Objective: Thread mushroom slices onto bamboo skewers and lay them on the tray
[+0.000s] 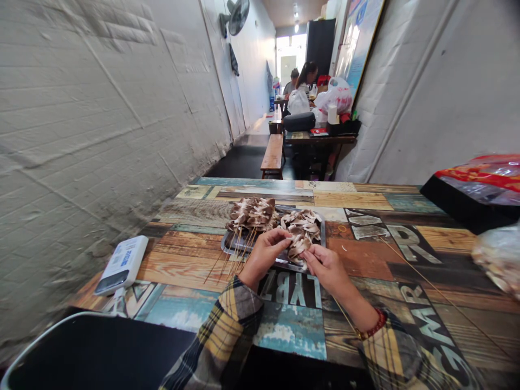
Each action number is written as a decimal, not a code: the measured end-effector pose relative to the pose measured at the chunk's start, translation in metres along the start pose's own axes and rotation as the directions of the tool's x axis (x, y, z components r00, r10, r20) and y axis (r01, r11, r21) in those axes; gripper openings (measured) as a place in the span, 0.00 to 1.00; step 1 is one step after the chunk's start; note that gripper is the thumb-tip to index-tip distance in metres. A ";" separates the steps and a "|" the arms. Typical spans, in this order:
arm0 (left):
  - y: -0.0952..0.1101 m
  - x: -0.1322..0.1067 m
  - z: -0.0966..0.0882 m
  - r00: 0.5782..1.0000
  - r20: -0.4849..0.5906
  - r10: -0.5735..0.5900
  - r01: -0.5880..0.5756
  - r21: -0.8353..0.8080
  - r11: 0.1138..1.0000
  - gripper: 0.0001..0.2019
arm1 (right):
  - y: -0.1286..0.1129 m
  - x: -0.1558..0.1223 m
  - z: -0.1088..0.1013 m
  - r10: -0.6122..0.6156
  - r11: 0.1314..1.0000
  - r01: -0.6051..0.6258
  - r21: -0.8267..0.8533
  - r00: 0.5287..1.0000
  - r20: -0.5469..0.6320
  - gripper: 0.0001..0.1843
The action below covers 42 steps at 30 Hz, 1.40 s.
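Your left hand (264,252) and right hand (325,265) meet over the near edge of the metal tray (226,245), both pinching a bunch of mushroom slices (299,245) from opposite sides, fingers curled in tight. A thin skewer (344,317) trails back beside your right wrist. Finished skewers (252,213) lie heaped on the tray's left; a white device (122,264) sits well apart at the table's left edge.

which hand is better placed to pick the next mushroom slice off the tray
Left, probably: the left hand is nearer the loose slices, while the right hand seems to hold the skewer.
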<state>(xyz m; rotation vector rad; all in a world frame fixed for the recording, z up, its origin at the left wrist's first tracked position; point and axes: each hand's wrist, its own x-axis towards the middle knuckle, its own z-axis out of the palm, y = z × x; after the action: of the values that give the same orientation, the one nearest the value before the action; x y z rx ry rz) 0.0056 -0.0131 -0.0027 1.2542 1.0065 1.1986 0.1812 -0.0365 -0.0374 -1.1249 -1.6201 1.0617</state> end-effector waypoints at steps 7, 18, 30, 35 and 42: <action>-0.002 0.000 0.001 1.000 -0.007 -0.026 0.025 -0.137 0.990 0.15 | -0.003 0.000 0.001 -0.016 1.000 0.015 -0.026 1.000 -0.005 0.17; -0.008 0.003 0.001 0.997 -0.011 -0.078 0.076 -0.094 0.993 0.14 | -0.010 -0.001 0.004 -0.039 0.994 0.041 -0.105 0.999 0.029 0.15; -0.004 0.001 0.005 0.997 -0.041 -0.065 0.063 -0.044 0.997 0.13 | -0.018 -0.004 0.003 -0.126 0.964 0.111 -0.242 0.991 -0.047 0.15; -0.004 0.000 0.007 0.997 0.000 -0.073 0.073 -0.035 0.997 0.13 | -0.016 -0.003 0.005 -0.147 0.953 0.122 -0.278 0.987 -0.071 0.16; -0.006 0.002 0.006 0.998 -0.008 -0.064 0.063 -0.075 0.995 0.13 | -0.011 -0.001 0.002 -0.121 0.967 0.100 -0.233 0.990 -0.078 0.17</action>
<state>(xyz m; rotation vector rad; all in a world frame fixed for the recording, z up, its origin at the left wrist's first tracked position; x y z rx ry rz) 0.0123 -0.0117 -0.0082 1.1510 0.9931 1.1840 0.1776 -0.0403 -0.0276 -1.1986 -1.7424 0.7549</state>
